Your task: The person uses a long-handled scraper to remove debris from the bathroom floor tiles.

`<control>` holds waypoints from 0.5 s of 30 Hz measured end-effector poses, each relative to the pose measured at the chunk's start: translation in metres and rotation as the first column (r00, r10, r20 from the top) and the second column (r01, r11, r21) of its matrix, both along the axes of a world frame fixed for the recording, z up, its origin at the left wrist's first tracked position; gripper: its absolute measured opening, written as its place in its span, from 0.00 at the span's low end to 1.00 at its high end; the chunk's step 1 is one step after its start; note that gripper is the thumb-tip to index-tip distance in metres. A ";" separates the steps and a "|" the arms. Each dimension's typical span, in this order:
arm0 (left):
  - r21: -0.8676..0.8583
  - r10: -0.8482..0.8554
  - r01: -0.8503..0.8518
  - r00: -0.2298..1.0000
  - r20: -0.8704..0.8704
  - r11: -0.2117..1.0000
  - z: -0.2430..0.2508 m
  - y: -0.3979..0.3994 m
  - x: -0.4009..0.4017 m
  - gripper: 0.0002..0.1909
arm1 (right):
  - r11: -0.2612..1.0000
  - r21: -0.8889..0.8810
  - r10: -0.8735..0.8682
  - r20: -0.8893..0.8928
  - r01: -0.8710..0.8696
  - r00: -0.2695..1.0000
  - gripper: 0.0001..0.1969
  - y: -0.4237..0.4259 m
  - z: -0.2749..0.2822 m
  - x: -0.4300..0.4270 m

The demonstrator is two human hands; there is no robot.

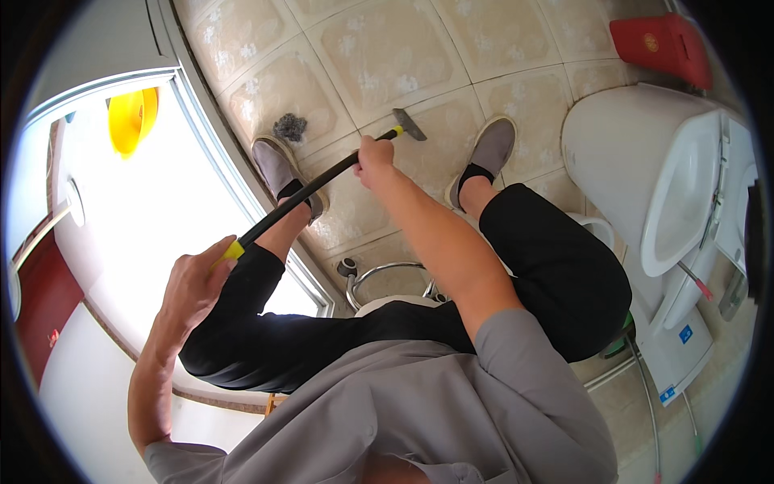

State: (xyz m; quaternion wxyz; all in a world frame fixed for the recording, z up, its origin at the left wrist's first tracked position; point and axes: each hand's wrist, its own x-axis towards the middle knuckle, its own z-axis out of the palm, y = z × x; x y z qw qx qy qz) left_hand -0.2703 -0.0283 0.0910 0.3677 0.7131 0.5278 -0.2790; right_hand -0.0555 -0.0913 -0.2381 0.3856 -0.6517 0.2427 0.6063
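Observation:
My left hand (196, 284) is wrapped around the yellow upper end of a long-handled floor scraper (302, 195). Lower down, close to its head, my right hand (373, 160) grips the black pole. The flat scraper head (410, 124) is at the tiled floor (393, 48), between my two shoes; I cannot tell whether its blade touches the tile. A grey wad of steel wool (290, 127) lies on the tiles just beyond my left shoe (275, 158).
At the right stands a white toilet (629, 145) with its lid raised, and a red bin (659, 45) beyond it. A door frame (211, 145) borders the floor on the left. Chrome tubing of a seat (387, 266) shows behind my legs.

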 end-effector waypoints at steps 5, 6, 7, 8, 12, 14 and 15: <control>-0.014 0.017 -0.016 0.999 0.051 1.000 -0.014 -0.006 0.011 0.16 | 0.999 -0.037 0.016 0.024 -0.015 1.000 0.09 0.002 0.002 0.031; -0.009 0.017 -0.017 0.999 0.051 1.000 -0.013 -0.006 0.009 0.16 | 1.000 -0.017 0.004 0.009 -0.004 1.000 0.09 0.003 0.003 0.028; 0.003 0.015 -0.015 0.998 0.056 1.000 -0.011 -0.008 0.006 0.16 | 1.000 -0.012 0.006 0.008 -0.006 1.000 0.09 0.004 0.005 0.023; 0.016 0.013 -0.014 0.998 0.060 1.000 -0.008 -0.010 0.002 0.16 | 0.999 -0.031 0.018 0.009 -0.018 1.000 0.09 0.002 0.007 0.016; -0.012 0.010 -0.010 0.999 -0.051 1.000 0.021 -0.010 -0.015 0.16 | 0.998 -0.029 0.053 -0.055 -0.054 0.997 0.08 -0.004 0.017 -0.031; 0.017 0.019 -0.018 0.999 -0.044 1.000 0.026 -0.011 -0.025 0.16 | 0.998 -0.063 -0.021 -0.075 0.016 0.997 0.08 0.000 0.017 -0.042; 0.014 0.027 -0.026 0.998 -0.049 1.000 0.026 -0.014 -0.024 0.16 | 0.998 -0.066 -0.013 -0.080 0.008 0.997 0.08 -0.002 0.016 -0.040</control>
